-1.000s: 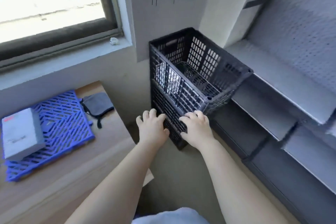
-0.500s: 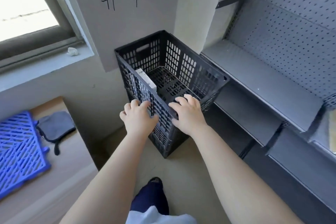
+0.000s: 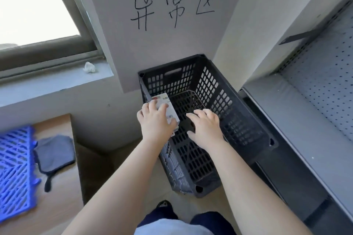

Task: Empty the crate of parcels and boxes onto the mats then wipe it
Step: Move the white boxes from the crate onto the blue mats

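The left hand [image 3: 155, 122] has gone from resting on the crate's near wall half a second ago to reaching inside, and its fingers now lie spread over the white box [image 3: 165, 109], the thumb against the box's lower corner; a firm clasp looks likely but is not plain. The right hand [image 3: 205, 128] has come over the rim too and hovers with fingers loosely spread and holding nothing, just beside the box and above the crate's slotted floor. The box leans against the left inner wall of the black crate [image 3: 219, 101], which stands on the floor against the wall under the handwritten characters, close to the grey shelf [image 3: 286, 112]. No other parcel shows inside, so this is probably the last one to lift out. To the left, on the wooden tabletop [image 3: 57, 192], the blue mat [image 3: 15, 168] waits for it, with the grey cloth [image 3: 55, 152] beside it for wiping.
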Demonstrator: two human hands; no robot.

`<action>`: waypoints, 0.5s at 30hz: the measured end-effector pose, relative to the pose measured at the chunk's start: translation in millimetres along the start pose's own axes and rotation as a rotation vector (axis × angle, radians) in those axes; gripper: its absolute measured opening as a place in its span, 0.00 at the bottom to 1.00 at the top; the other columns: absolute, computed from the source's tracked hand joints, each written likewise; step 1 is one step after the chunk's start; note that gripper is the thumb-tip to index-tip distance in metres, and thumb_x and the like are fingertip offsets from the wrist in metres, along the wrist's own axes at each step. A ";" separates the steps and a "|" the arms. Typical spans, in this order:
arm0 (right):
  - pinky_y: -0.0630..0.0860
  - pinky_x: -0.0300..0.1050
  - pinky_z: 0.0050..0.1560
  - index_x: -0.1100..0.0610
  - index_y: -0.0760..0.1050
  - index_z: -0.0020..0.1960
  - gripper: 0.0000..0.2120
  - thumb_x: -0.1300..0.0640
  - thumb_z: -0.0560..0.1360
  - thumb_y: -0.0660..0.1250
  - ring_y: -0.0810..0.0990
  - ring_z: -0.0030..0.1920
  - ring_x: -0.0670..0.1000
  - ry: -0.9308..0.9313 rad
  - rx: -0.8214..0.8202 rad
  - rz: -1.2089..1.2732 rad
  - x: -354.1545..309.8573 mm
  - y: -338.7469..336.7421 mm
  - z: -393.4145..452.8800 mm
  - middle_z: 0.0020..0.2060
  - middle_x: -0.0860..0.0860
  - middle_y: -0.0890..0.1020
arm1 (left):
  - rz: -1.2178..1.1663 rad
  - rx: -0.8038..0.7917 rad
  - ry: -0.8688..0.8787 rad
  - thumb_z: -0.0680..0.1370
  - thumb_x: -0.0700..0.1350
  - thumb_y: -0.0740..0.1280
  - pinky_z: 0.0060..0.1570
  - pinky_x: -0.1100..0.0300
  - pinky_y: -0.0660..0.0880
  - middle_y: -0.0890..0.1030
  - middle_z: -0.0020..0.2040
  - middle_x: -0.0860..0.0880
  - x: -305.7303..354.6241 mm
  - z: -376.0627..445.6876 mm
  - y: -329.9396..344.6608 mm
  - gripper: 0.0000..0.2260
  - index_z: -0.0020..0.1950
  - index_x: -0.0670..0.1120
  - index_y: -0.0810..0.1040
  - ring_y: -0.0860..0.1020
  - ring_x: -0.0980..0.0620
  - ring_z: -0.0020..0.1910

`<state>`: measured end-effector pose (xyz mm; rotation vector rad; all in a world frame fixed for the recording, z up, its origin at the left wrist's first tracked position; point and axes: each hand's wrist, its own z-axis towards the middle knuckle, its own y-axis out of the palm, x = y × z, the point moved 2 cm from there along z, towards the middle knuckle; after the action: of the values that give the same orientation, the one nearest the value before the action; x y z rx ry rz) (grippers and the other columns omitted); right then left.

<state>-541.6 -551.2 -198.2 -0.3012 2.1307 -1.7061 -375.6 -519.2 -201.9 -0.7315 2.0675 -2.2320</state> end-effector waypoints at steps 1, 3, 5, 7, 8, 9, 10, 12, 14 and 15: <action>0.52 0.58 0.75 0.47 0.63 0.75 0.28 0.47 0.77 0.67 0.56 0.75 0.57 -0.006 -0.017 -0.002 3.6 1.2 9.2 0.73 0.49 0.65 | 0.028 -0.008 0.046 0.74 0.57 0.67 0.68 0.45 0.57 0.68 0.71 0.45 9.3 2.3 3.8 0.23 0.68 0.52 0.74 0.62 0.42 0.71; 0.51 0.59 0.75 0.47 0.63 0.75 0.28 0.48 0.77 0.67 0.55 0.75 0.57 -0.017 -0.045 -0.016 11.7 3.1 29.5 0.73 0.49 0.65 | 0.096 -0.059 0.111 0.75 0.58 0.66 0.70 0.45 0.56 0.68 0.72 0.45 25.7 7.3 17.2 0.23 0.68 0.52 0.74 0.61 0.41 0.72; 0.52 0.59 0.75 0.47 0.63 0.75 0.29 0.48 0.77 0.67 0.55 0.75 0.58 -0.042 -0.071 -0.020 20.8 2.8 50.9 0.73 0.50 0.65 | 0.141 -0.115 0.125 0.76 0.57 0.65 0.72 0.45 0.55 0.68 0.72 0.45 36.8 14.7 33.9 0.21 0.66 0.51 0.75 0.61 0.41 0.72; 0.53 0.58 0.75 0.47 0.63 0.75 0.29 0.49 0.76 0.68 0.55 0.75 0.58 -0.078 -0.109 -0.022 30.2 1.3 71.8 0.73 0.50 0.64 | 0.178 -0.143 0.100 0.76 0.55 0.66 0.71 0.45 0.56 0.69 0.70 0.45 45.8 22.0 49.3 0.18 0.63 0.49 0.78 0.63 0.41 0.72; 0.53 0.58 0.75 0.47 0.63 0.75 0.29 0.49 0.76 0.68 0.55 0.75 0.57 -0.095 -0.136 -0.005 34.5 1.5 82.4 0.74 0.50 0.64 | 0.205 -0.150 0.073 0.75 0.54 0.66 0.70 0.44 0.58 0.69 0.69 0.45 50.6 25.3 56.0 0.18 0.61 0.48 0.79 0.64 0.40 0.71; 0.54 0.57 0.75 0.47 0.63 0.75 0.29 0.49 0.76 0.68 0.55 0.75 0.57 -0.112 -0.167 0.033 38.2 2.0 92.2 0.74 0.49 0.64 | 0.227 -0.168 0.030 0.75 0.53 0.67 0.68 0.44 0.59 0.69 0.68 0.44 55.3 27.4 64.3 0.17 0.61 0.47 0.78 0.64 0.40 0.70; 0.56 0.57 0.74 0.46 0.63 0.75 0.30 0.50 0.75 0.68 0.56 0.74 0.56 -0.130 -0.197 0.076 41.3 3.5 101.5 0.74 0.49 0.64 | 0.238 -0.191 -0.031 0.75 0.53 0.67 0.67 0.43 0.61 0.69 0.68 0.44 60.1 29.8 71.4 0.18 0.62 0.47 0.77 0.64 0.39 0.70; 0.58 0.55 0.73 0.46 0.64 0.75 0.29 0.52 0.75 0.68 0.57 0.73 0.55 -0.191 -0.253 0.114 47.4 9.4 119.2 0.73 0.49 0.65 | 0.254 -0.241 -0.167 0.75 0.53 0.68 0.67 0.42 0.62 0.68 0.69 0.44 68.9 34.2 86.1 0.21 0.65 0.48 0.74 0.64 0.39 0.70; 0.58 0.54 0.73 0.46 0.63 0.75 0.29 0.58 0.76 0.64 0.57 0.73 0.55 -0.263 -0.291 0.122 55.5 17.9 135.0 0.73 0.48 0.65 | 0.260 -0.308 -0.282 0.76 0.55 0.68 0.69 0.41 0.61 0.66 0.71 0.43 73.9 38.3 100.5 0.24 0.70 0.48 0.70 0.63 0.39 0.71; 0.57 0.54 0.74 0.46 0.64 0.75 0.30 0.63 0.75 0.62 0.57 0.73 0.54 -0.290 -0.310 0.137 60.2 22.8 141.7 0.73 0.48 0.65 | 0.252 -0.340 -0.331 0.76 0.55 0.67 0.69 0.41 0.60 0.64 0.71 0.43 73.6 40.5 107.8 0.26 0.72 0.48 0.66 0.61 0.39 0.72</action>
<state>-533.1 -695.4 -256.0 -0.4485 2.1349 -1.1752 -459.6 -594.2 -279.2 -0.7441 2.2378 -1.5331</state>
